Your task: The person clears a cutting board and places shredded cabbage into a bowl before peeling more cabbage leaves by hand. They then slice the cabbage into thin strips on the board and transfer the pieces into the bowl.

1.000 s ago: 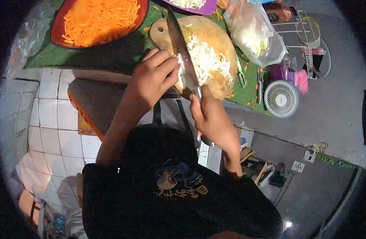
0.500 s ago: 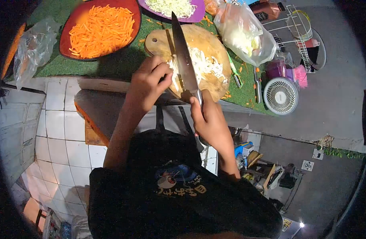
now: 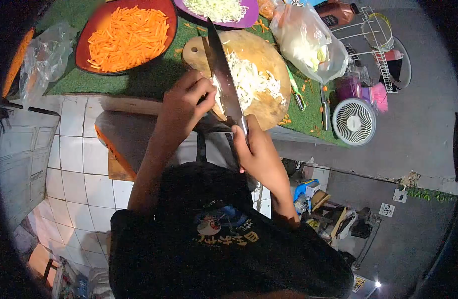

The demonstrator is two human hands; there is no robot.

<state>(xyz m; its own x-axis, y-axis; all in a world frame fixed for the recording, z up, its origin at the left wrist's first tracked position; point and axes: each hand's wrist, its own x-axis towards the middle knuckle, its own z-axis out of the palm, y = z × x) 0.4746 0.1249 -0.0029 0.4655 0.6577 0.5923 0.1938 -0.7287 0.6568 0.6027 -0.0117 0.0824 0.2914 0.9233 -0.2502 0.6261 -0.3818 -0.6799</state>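
Observation:
A long kitchen knife (image 3: 222, 67) is in my right hand (image 3: 259, 149), its fingers wrapped round the handle. The blade stands over a round wooden cutting board (image 3: 198, 51), its tip pointing away from me. With curled fingers my left hand (image 3: 190, 99) grips pale cabbage (image 3: 218, 92) at the left side of the blade, mostly hidden by the fingers. Shredded white cabbage (image 3: 251, 82) lies in a loose heap on the board, right of the blade.
A red plate (image 3: 84, 64) holds carrot strips; a purple plate (image 3: 253, 12) holds shredded cabbage. On the green mat are a plastic bag (image 3: 311, 45) with cabbage, a peeler (image 3: 296, 89) and a smaller knife (image 3: 325, 107). A white fan (image 3: 354, 122) stands at the right edge.
The knife has shifted slightly left, closer to my left fingers, and its blade tilts more. My right hand has moved a little left with it. My left hand stays nearly in place.

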